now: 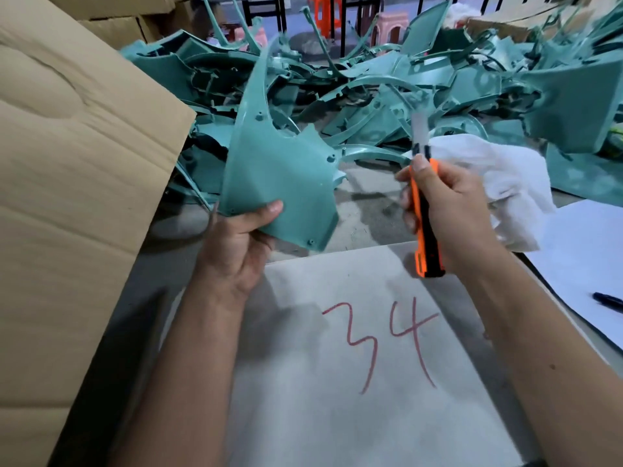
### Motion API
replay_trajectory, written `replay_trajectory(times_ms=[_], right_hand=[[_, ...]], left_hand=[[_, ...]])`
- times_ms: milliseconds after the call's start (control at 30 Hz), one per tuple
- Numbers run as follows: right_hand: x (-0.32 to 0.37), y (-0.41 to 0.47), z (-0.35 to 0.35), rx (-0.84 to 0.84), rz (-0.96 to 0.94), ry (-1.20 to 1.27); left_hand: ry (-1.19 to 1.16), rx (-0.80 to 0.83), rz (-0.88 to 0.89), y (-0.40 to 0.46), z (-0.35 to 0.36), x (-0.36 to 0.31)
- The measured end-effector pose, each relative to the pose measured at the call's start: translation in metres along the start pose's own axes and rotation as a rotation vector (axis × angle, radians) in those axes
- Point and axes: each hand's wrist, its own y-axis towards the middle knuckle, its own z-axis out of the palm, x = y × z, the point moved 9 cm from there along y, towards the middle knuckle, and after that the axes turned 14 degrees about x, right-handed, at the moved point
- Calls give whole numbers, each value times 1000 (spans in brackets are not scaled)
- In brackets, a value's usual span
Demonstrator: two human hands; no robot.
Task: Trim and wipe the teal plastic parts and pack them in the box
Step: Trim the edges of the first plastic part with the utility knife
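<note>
A teal plastic part point(279, 170) is held upright in the centre of the frame by the left hand point(236, 247), gripped at its lower edge with thumb on the front. An orange utility knife point(425, 217) with blade extended is gripped by the right hand point(448, 210), together with a white cloth point(499, 183). A pile of teal parts point(387, 82) lies across the upper frame. The cardboard box point(74, 156) stands at the left; its contents cannot be seen.

Teal plastic part point(279, 170), big teal pile of parts point(387, 82), orange and black knife point(425, 224) with a silver blade, white cloth point(499, 183), brown cardboard box point(74, 163), grey sheet point(354, 382) with red "34", black pen point(608, 301) on white paper point(580, 251), orange stool point(320, 11)
</note>
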Motion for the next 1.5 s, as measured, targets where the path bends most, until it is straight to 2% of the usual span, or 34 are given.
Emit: replay_trajectory(times_ms=[67,133,267,367,433,533,567,633,733,800,833,933,1033,1133,1200,1400,1500], right_hand=[[-7,0,25,157,68,222],[-9,-3,43,234,91,305],[-10,-8,60,256,66,231],[-9,-6,51,193,-15,104],[-6,-2,40,159,-53,14],[0,2,19,120,-104,-152],[3,4,14,120,-127,-217],[10,4,8,110,-185,-361],[18,0,2,-34,-223,-508],[19,-2,2,-67,-210,-507],[20,-2,5,-29,-212,-498],[24,-8,33,236,-259,-572],[24,-15,64,408,-296,-747],[21,-16,75,475,-284,-766],[22,-16,73,455,-296,-765],[24,-7,43,219,-262,-851],[41,-17,53,235,-423,-823]], left_hand=[[-62,-18,18,1,5,7],[-131,-72,17,1,8,14],[-328,-126,-59,0,24,40],[-332,-126,-97,-1,31,48],[-143,-78,-110,0,25,38],[441,34,-78,1,13,11],[552,74,-76,1,11,8],[656,135,-68,1,14,6],[774,72,7,0,18,1],[708,-40,43,0,14,-2],[652,-104,48,0,9,-3],[473,-263,30,-1,-2,-3],[378,-276,-2,1,0,1],[304,-268,-14,2,4,2],[278,-254,-28,1,4,2],[311,-261,-75,-6,10,3],[269,-265,-91,-6,13,2]])
